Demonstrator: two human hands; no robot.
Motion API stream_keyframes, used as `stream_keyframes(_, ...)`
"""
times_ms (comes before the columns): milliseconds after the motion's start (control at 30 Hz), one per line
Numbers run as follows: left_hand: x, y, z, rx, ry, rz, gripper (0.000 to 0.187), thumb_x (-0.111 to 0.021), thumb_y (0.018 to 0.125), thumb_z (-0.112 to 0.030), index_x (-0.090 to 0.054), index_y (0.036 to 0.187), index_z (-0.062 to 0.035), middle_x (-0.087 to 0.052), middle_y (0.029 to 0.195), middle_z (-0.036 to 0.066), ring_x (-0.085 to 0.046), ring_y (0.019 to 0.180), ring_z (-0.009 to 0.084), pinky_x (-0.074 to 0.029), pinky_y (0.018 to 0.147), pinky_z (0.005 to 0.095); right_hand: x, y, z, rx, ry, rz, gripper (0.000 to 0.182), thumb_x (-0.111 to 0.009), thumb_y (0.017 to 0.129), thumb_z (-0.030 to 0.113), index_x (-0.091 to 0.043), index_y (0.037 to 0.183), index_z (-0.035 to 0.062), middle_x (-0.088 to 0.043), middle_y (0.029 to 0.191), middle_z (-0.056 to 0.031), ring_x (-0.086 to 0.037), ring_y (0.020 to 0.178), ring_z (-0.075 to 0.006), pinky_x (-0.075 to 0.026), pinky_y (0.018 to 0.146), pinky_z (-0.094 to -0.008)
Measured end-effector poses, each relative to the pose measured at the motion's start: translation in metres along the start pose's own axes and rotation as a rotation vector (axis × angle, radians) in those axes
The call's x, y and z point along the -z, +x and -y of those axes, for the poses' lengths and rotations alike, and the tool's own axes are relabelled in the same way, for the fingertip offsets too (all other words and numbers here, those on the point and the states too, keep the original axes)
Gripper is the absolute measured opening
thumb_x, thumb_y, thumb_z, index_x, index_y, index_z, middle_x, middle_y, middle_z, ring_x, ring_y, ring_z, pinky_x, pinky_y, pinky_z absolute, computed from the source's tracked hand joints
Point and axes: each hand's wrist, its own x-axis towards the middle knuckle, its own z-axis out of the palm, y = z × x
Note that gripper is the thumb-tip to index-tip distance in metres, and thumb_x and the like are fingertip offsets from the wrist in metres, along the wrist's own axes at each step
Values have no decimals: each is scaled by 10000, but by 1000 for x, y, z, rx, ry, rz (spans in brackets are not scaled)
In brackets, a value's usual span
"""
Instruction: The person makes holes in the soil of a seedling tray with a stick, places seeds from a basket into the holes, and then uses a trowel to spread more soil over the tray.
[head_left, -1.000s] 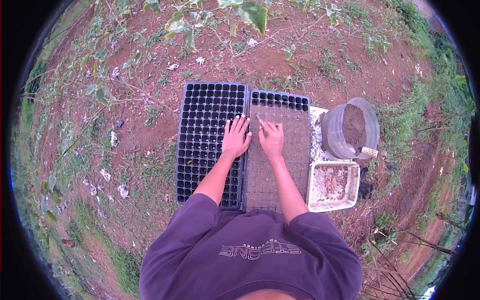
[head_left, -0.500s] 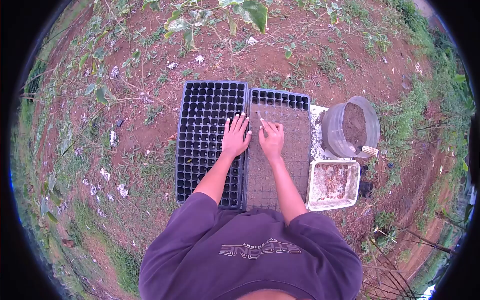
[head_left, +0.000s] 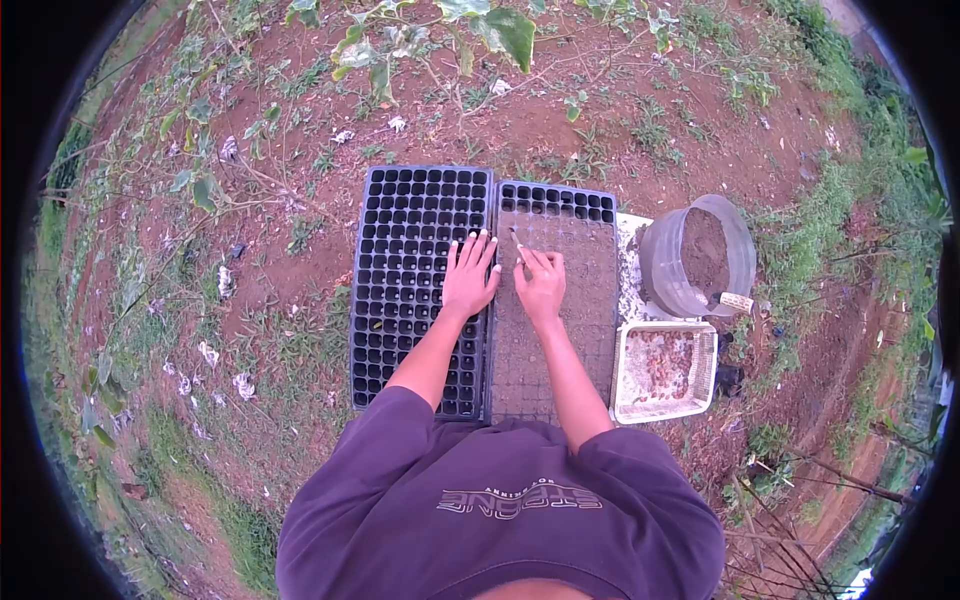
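My left hand lies flat with fingers spread on the right side of a black seedling tray whose cells are unfilled. Beside it, a second seedling tray is filled with brown soil, apart from the dark cells along its far end. Over the far left part of that soil, my right hand has its fingers closed around a thin, short stick. The stick's tip points down at the soil, close to a small dark hole.
Right of the trays stands a clear plastic tub with soil inside, a labelled handle at its rim. Nearer me is a cream basket holding small reddish-brown pieces. Leafy branches hang over the far ground.
The view has shifted slightly. My right hand and the stick have moved a little toward me, while my left hand stays on the unfilled tray.
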Motion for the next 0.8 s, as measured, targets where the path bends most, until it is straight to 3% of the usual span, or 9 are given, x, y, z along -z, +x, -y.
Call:
stream_keyframes(333,0,0,0,8,8,19,561,-437,974,-371,-366,1485,-151,-283,1573,61,-204,1472,218,-100,1209,466,2,2,1,-36,-10,9,267,-673,819,152,-723,1071,82,-703,999,-50,-575,934,-263,-481,840,-379)
stream_keyframes(800,2,0,-1,0,2,7,556,-448,969,-362,-358,1490,-191,-286,1571,59,-218,1464,227,-120,1203,469,-4,8,-1,14,-45,19,256,-689,786,151,-728,1028,75,-702,947,-41,-581,920,-253,-484,804,-379)
